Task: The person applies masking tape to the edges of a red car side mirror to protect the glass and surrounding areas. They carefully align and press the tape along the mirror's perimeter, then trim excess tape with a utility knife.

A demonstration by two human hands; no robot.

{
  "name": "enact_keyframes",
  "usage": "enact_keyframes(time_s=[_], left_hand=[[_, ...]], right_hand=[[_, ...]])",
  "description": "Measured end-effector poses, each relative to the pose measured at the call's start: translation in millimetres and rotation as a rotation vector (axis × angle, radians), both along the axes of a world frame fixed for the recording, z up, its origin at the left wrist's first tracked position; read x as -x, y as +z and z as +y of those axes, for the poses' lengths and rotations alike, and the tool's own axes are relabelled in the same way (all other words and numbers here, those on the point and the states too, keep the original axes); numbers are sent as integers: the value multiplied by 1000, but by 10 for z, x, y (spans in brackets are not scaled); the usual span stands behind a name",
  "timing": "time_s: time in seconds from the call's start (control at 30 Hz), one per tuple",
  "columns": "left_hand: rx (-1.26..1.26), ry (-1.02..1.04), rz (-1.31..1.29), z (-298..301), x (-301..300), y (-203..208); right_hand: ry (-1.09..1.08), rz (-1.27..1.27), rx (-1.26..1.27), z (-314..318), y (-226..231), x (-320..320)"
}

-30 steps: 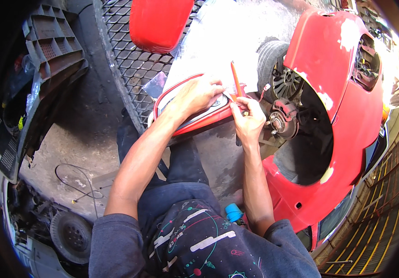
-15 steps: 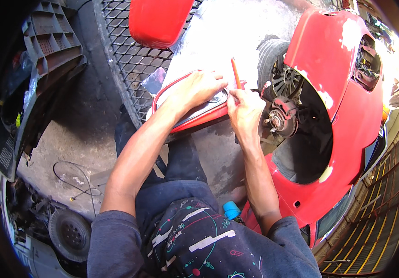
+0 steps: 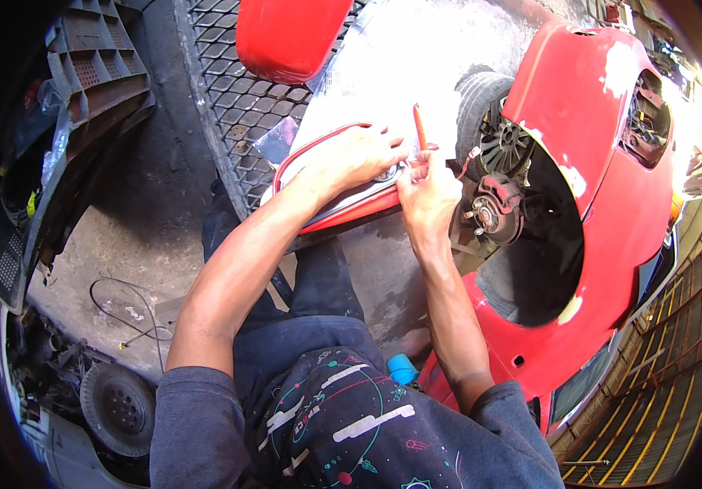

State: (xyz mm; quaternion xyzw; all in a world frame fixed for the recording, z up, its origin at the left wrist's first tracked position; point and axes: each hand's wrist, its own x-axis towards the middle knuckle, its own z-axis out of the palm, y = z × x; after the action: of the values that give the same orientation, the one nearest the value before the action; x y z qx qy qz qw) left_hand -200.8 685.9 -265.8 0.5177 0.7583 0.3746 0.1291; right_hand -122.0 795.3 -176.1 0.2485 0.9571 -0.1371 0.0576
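Observation:
A red-edged part with a pale inner face (image 3: 292, 169) lies in front of me at the near edge of a metal mesh stand. Across its inner face rests my left hand (image 3: 356, 156), its fingers bent and closed toward the right end. My right hand (image 3: 430, 186) meets them there with thumb and fingers pinched. Whatever small piece sits between the fingertips is hidden by them. A slim orange stick-like tool (image 3: 420, 127) points away from just beyond my right fingers; I cannot tell whether they grip it.
The mesh stand (image 3: 241, 114) carries a red panel (image 3: 290, 37) and a bright white sheet (image 3: 383, 61). At right stands a red car body (image 3: 563, 90) with a bare brake hub (image 3: 496, 213). A loose tyre (image 3: 477, 106) is beside it. A dark bumper (image 3: 94, 106) is at left.
The view has shifted slightly. My left fingertips have moved a little to the right, closer to my right hand, and my right fingers have changed their bend. Both hands stay at the red-edged part.

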Motion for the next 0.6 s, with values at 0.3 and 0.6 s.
enact_keyframes(time_s=[0.3, 0.6], left_hand=[[-44, 92, -28, 43, -101, -24], [-35, 52, -177, -8, -12, 61]], right_hand=[[39, -23, -144, -48, -86, 79], [-83, -147, 1, -61, -6, 210]])
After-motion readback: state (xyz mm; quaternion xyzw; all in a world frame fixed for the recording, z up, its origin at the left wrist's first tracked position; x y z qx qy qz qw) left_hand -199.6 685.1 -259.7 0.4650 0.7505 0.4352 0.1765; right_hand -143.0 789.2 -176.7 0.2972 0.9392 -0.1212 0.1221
